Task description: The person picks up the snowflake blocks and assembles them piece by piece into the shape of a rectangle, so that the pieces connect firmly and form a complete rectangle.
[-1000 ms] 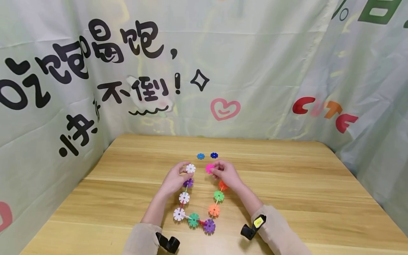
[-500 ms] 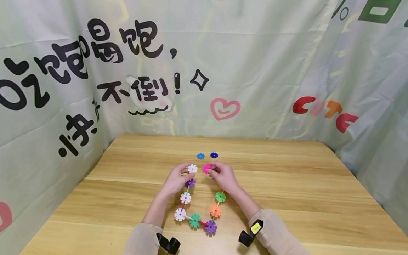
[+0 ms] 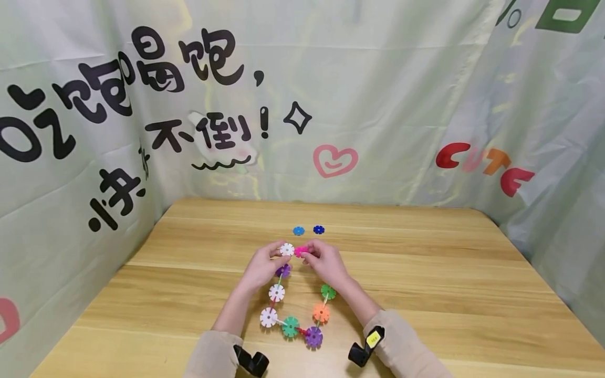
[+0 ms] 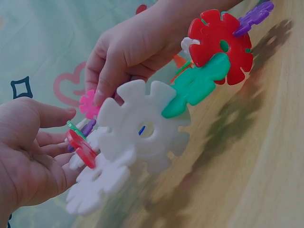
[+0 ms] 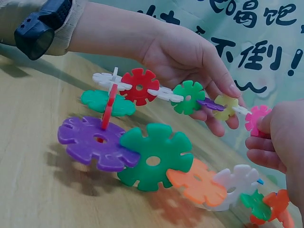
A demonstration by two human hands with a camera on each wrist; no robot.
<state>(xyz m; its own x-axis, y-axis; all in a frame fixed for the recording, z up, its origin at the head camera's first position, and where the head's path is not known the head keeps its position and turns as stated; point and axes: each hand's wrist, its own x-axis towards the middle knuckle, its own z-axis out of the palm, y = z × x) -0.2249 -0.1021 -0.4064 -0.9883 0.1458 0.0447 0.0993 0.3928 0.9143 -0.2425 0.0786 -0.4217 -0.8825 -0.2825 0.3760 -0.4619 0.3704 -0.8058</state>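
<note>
A chain of notched plastic snowflake discs curves over the wooden table, with purple (image 3: 314, 337), green (image 3: 290, 326) and orange (image 3: 321, 313) discs among its links. My left hand (image 3: 260, 269) holds the chain's far left end between thumb and fingers, around a white disc (image 3: 287, 249). Just under that hand shows a purple disc (image 3: 283, 270). Between thumb and fingertips my right hand (image 3: 328, 261) pinches a pink disc (image 3: 300, 252), partly covered by the fingers. In the right wrist view the pink disc (image 5: 257, 118) is edge to edge with a white disc (image 5: 241, 110) by the left fingertips.
Two loose discs, light blue (image 3: 299, 231) and dark blue (image 3: 319, 230), lie on the table (image 3: 425, 273) beyond the hands. A printed cloth (image 3: 387, 105) hangs behind and at both sides. Both sleeves carry black wrist cameras (image 3: 361, 354).
My right hand has moved left with the pink disc, closing the gap to the white disc. It now covers the chain's red-orange disc. The left hand has shifted slightly right.
</note>
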